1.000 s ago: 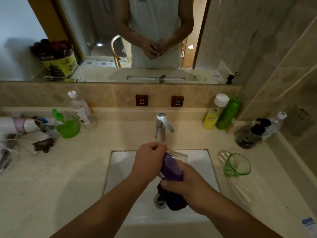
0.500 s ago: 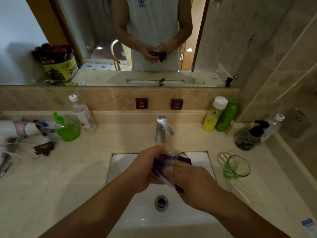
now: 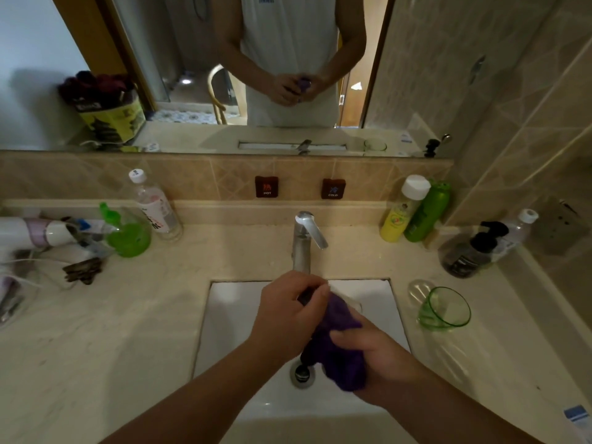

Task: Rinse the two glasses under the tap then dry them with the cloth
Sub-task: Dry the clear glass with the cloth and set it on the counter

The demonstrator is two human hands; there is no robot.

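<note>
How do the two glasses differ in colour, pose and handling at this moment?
The green glass stands free on the counter right of the sink; the clear glass is held over the sink by the left hand, mostly hidden by the purple cloth the right hand grips. One is tinted, one colourless. Both are transparent.

Home bathroom, white sink [image 3: 224, 315] in marble counter, tap [image 3: 302, 241], wall mirror [image 3: 192, 59], toiletry bottles [image 3: 400, 209]
</note>
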